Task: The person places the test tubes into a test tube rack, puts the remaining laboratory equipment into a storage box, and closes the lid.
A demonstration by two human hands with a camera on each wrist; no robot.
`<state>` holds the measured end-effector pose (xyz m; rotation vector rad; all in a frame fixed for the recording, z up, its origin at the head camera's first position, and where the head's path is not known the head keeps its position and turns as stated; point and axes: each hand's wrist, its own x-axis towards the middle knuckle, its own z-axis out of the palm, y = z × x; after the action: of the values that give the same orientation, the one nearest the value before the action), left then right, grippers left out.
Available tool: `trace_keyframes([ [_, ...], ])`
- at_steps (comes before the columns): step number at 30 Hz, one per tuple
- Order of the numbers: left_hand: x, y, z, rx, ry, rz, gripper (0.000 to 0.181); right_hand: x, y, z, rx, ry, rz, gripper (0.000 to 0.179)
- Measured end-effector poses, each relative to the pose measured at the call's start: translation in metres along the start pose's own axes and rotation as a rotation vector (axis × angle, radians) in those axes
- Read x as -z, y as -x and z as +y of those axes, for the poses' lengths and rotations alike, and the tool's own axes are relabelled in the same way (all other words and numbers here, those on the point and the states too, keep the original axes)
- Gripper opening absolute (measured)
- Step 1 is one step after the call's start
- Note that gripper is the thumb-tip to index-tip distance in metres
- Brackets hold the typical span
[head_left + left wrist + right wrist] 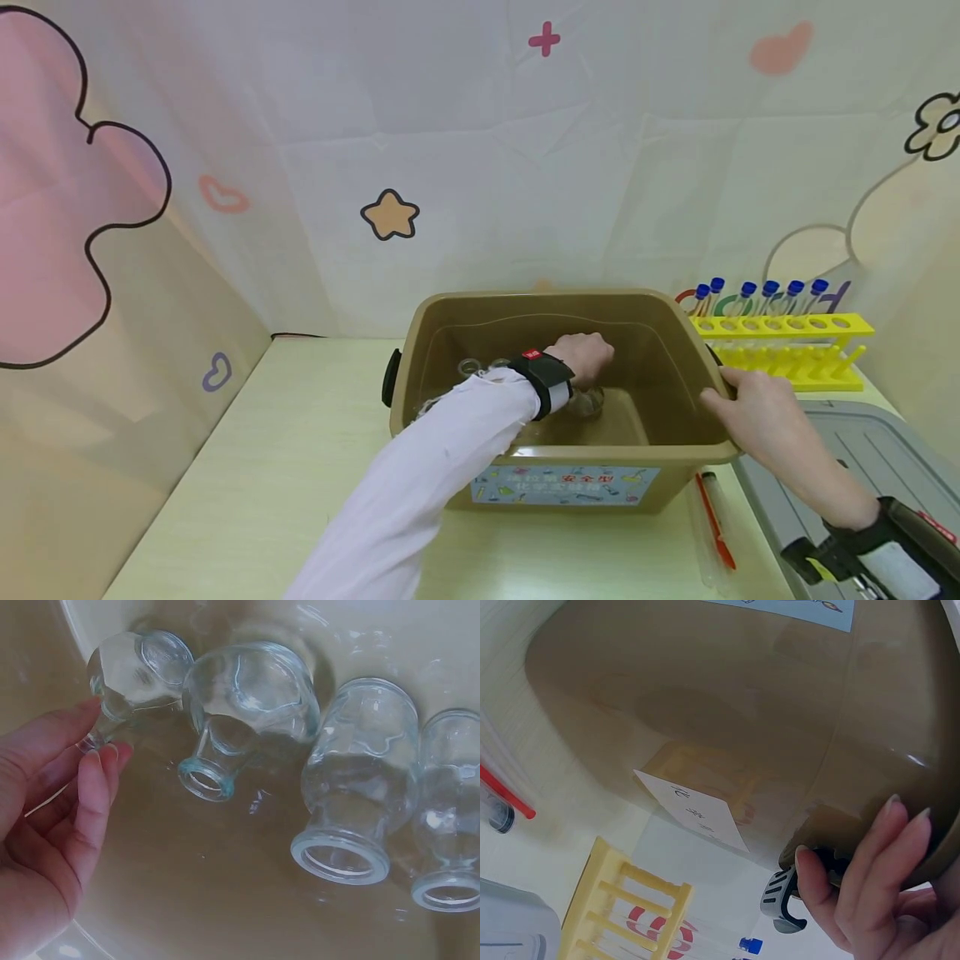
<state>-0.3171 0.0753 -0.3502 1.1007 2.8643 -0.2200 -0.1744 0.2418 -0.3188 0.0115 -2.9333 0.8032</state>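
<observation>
My left hand [587, 358] pinches a glass flask [120, 671] by its neck inside the brown bin [671, 485]; my right hand [765, 417] grips its rim [630, 455]. The blue label [566, 486] reads "安全型" in red. Pale table [277, 475] beneath, star-printed cloth [480, 183] behind.

One bin [600, 454], four visible flasks [251, 690], six tubes [770, 288], one rack [825, 385]

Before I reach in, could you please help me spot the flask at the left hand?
Inside the brown tub, the left wrist view shows a row of clear glass vessels. The round flask lies at that row's left end. Unlike its neighbours, it is pinched at the neck by the left hand.
</observation>
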Motion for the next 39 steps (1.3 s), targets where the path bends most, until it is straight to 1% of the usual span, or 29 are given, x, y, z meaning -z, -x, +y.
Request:
trace_keyframes([
  [3, 0.0, 0.0, -0.001, 0.0, -0.017, 0.013, 0.013, 0.0, 0.0, -0.001, 0.0, -0.004, 0.0, 0.051],
  [8, 0.002, 0.0, -0.003, 0.009, -0.013, -0.003, 0.015, -0.001, 0.001, -0.002, 0.008, -0.013, 0.012, 0.049],
  [11, 0.005, 0.001, -0.003, 0.012, -0.004, -0.01, 0.016, -0.001, 0.002, -0.003, 0.01, -0.015, 0.018, 0.048],
  [13, 0.009, 0.001, -0.002, 0.012, -0.012, 0.001, 0.017, -0.002, 0.002, -0.002, 0.009, -0.018, 0.016, 0.048],
  [16, 0.019, 0.004, 0.0, 0.02, -0.005, 0.005, 0.018, -0.002, 0.002, -0.002, -0.002, -0.018, 0.014, 0.048],
  [18, 0.029, 0.007, 0.002, 0.008, -0.015, 0.017, 0.021, -0.001, 0.002, -0.001, -0.008, -0.021, 0.011, 0.048],
  [21, 0.048, 0.014, 0.003, -0.022, -0.02, 0.01, 0.023, -0.001, 0.001, -0.001, -0.007, -0.016, 0.013, 0.048],
  [25, 0.073, 0.028, 0.002, -0.082, -0.04, 0.014, 0.019, -0.001, 0.001, -0.001, 0.003, -0.005, 0.026, 0.046],
  [29, 0.092, 0.047, -0.006, -0.117, -0.041, 0.031, 0.014, -0.001, 0.002, -0.002, 0.011, -0.005, 0.034, 0.044],
  [32, 0.1, 0.064, -0.015, -0.125, -0.035, 0.056, 0.012, -0.001, 0.001, -0.003, 0.017, -0.006, 0.032, 0.042],
  [36, 0.106, 0.092, -0.031, -0.142, -0.019, 0.096, 0.013, -0.001, 0.001, -0.003, 0.018, -0.005, 0.027, 0.041],
  [39, 0.107, 0.115, -0.044, -0.124, 0.007, 0.124, 0.017, -0.001, 0.001, -0.002, 0.012, -0.012, 0.017, 0.041],
])
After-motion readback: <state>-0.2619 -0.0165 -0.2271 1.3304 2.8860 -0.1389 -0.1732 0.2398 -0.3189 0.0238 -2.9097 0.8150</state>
